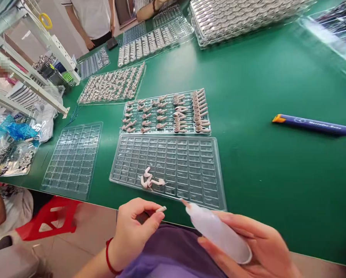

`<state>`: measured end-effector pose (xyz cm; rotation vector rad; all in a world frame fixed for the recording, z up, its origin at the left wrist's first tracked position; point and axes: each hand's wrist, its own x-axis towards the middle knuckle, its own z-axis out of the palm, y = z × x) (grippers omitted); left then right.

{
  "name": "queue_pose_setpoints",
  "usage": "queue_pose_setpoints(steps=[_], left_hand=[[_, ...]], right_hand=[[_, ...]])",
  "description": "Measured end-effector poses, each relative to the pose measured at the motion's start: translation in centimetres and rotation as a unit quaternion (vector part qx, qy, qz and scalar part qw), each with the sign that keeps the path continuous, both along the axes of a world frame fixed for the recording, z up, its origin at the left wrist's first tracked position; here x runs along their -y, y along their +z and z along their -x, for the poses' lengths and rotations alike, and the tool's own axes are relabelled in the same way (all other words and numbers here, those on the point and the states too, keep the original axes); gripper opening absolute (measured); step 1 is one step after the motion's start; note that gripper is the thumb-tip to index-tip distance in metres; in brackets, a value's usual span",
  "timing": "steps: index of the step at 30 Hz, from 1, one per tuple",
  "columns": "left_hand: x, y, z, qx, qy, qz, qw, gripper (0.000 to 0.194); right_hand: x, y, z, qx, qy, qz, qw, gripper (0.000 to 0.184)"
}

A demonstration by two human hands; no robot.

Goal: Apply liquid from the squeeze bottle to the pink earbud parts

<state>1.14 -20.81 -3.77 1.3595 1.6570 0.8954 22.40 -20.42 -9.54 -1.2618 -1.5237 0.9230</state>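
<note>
My left hand [135, 226], a red band at its wrist, pinches a small pale part [161, 209] between thumb and forefinger. Most of that part is covered by the fingers. A white squeeze bottle [217, 231] lies in my right hand [254, 243], its thin reddish nozzle tilted up and to the left, apart from the small part. Just beyond both hands is a clear compartment tray [190, 166] with several pale pink, stemmed earbud-like pieces [148, 179] loose on it. Behind it, another clear tray [164, 133] holds rows of similar pieces [178, 112].
A blue box cutter [314, 124] with an orange end lies on the green table [256, 85]. To the left is a clear tray [74, 158]. Filled trays [112, 83] and stacked trays [242, 17] stand farther back. A person [91, 19] stands across the table; a red stool [49, 220] is below left.
</note>
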Motion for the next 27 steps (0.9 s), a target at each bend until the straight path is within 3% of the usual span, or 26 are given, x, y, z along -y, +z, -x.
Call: queue_pose_setpoints(steps=[2, 4, 6, 9, 16, 27], left_hand=[[0.4, -0.4, 0.3, -0.151, -0.046, -0.14, 0.977, 0.008], [0.6, -1.0, 0.6, -0.273, -0.085, -0.248, 0.926, 0.012], [0.6, -1.5, 0.9, -0.342, -0.118, -0.306, 0.881, 0.016], [0.5, -2.1, 1.2, -0.367, -0.143, -0.347, 0.851, 0.018], [0.1, -2.4, 1.5, -0.35, -0.15, -0.364, 0.85, 0.019], [-0.1, -2.3, 1.3, -0.341, -0.153, -0.371, 0.85, 0.018]], right_hand=[[0.2, -0.2, -0.1, 0.022, 0.026, -0.055, 0.998, 0.037], [0.2, -0.3, -0.2, 0.026, 0.05, -0.107, 0.993, 0.036], [0.0, -0.3, -0.4, 0.026, 0.08, -0.138, 0.987, 0.039], [-0.2, 0.0, -0.6, 0.021, 0.115, -0.154, 0.981, 0.046], [-0.3, 0.6, -0.5, 0.037, 0.148, -0.141, 0.978, 0.039], [-0.4, 0.8, -0.5, 0.036, 0.151, -0.147, 0.977, 0.042]])
